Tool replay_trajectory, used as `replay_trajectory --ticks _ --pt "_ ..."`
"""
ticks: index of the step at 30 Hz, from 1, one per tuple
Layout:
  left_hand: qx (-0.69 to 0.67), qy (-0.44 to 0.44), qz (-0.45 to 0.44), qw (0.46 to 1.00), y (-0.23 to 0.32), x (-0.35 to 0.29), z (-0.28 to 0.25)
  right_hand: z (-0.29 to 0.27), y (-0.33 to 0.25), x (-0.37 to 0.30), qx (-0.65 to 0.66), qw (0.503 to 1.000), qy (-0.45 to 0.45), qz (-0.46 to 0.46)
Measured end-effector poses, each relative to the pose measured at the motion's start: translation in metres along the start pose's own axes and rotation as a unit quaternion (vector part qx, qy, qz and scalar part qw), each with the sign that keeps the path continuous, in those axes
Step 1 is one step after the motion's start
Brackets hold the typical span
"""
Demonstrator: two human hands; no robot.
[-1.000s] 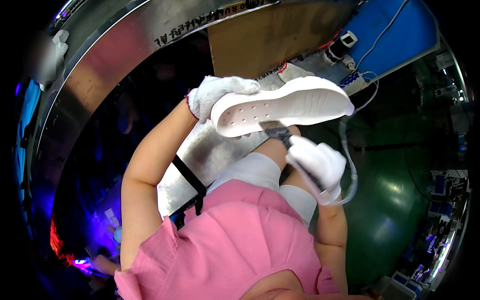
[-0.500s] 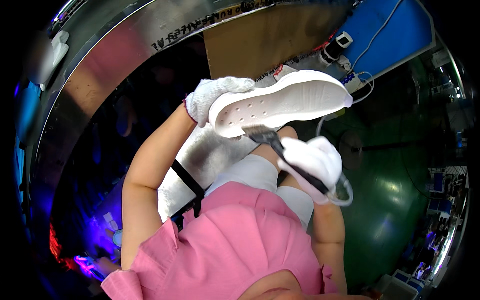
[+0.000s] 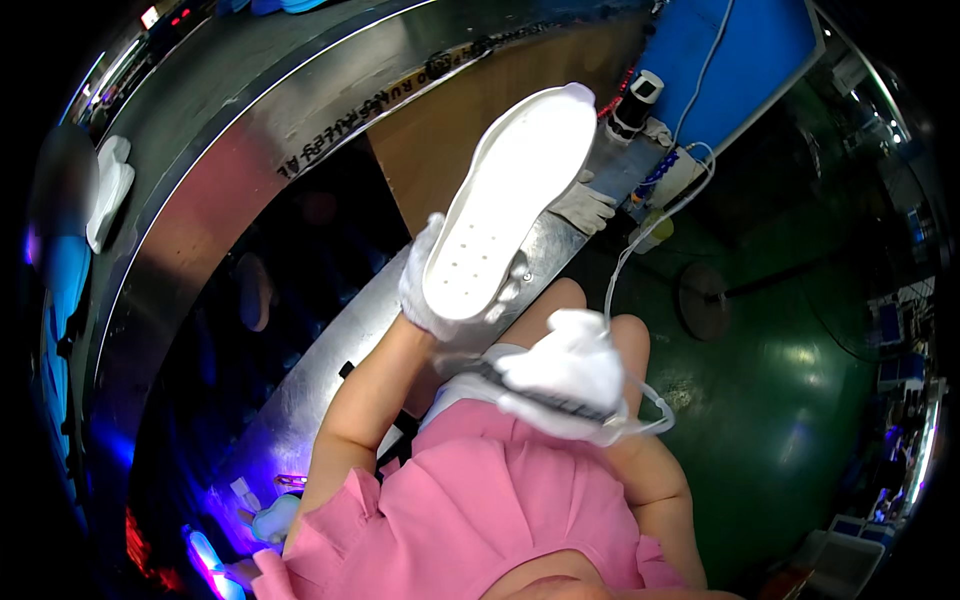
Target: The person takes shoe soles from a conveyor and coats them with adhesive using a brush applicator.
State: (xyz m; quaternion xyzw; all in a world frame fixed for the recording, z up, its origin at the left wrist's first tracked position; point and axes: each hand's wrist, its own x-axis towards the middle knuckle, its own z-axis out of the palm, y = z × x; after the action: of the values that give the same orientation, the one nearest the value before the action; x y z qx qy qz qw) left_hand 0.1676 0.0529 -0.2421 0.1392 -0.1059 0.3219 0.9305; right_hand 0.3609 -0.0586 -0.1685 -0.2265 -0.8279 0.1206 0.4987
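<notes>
In my gloved left hand (image 3: pixel 418 285) is a white shoe sole (image 3: pixel 515 185), gripped at its heel end. It is tilted with the toe pointing up and to the right. Its hollow inner side faces me and shows rows of small holes in the heel. My gloved right hand (image 3: pixel 570 365) is closed around a dark-handled brush (image 3: pixel 482 370), held low in front of my pink top. Motion smears the brush head, which is apart from the sole. A thin pale tube (image 3: pixel 655 405) runs beside the right wrist.
A metal worktop (image 3: pixel 330 320) lies under my left arm, with a spare white glove (image 3: pixel 585 207) farther off. Behind stand a cardboard sheet (image 3: pixel 400 180) and a black-and-white container (image 3: pixel 635 105). A curved conveyor (image 3: pixel 190 120) on the left carries another white sole (image 3: pixel 108 190).
The left hand has turned the sole from nearly level to steeply upright. My right hand has drawn the brush off the sole's edge, down and to the left.
</notes>
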Motion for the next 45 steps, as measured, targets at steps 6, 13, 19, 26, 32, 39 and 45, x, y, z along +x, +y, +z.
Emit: replay_trajectory --ticks 6,13,19,26,32,39,45 --pt "-0.023 0.026 0.004 0.999 -0.044 -0.014 0.001 -0.042 0.019 0.017 -0.243 0.952 0.183 0.046" --pt "-0.045 0.047 -0.007 0.998 -0.074 -0.021 -0.003 -0.034 0.023 0.027 -0.442 0.892 0.080 -0.041" --pt "-0.075 0.047 0.001 0.996 -0.072 -0.032 -0.004 -0.039 0.022 0.016 -0.296 0.948 0.104 -0.051" --pt "-0.067 0.064 0.016 0.996 -0.076 -0.042 -0.008 -0.026 0.015 0.012 -0.265 0.963 0.040 -0.016" --pt "-0.040 0.085 -0.004 0.996 -0.086 -0.054 0.002 -0.072 0.041 0.031 -0.372 0.906 0.197 -0.054" --pt "-0.002 0.103 0.004 0.995 -0.089 -0.058 0.011 -0.056 0.031 0.022 -0.384 0.889 0.234 -0.087" --pt "0.011 0.052 0.007 0.999 -0.091 -0.051 0.019 -0.046 0.026 0.017 -0.409 0.882 0.214 -0.094"
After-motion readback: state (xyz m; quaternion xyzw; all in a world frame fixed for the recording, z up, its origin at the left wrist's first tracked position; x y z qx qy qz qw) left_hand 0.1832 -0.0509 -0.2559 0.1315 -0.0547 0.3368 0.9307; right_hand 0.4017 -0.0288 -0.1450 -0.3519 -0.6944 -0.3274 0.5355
